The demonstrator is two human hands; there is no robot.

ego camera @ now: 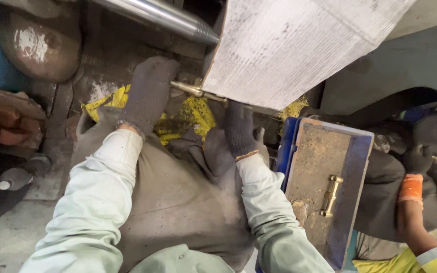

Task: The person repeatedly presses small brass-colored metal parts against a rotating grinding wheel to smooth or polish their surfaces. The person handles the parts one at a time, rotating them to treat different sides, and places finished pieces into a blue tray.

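you're in a workshop, prob. a heavy repair or machine shop, not a home or office. signs: a polished steel shaft (158, 15) w/ a tapered end runs overhead, next to a big grimy metal block (299, 45) w/ scored faces. a rusty round casting (36, 43) sits at upper left, w/ blue-painted machinery beside it. the concrete floor (6, 237) is stained w/ oil and dirt. a worn blue metal toolbox (324, 177) w/ a brass handle stands at your right. your work gloves are dark and dirty, and so are those of a co-worker (426, 202) in hi-vis sleeves. greasy rags (178, 192) lie under your arms.
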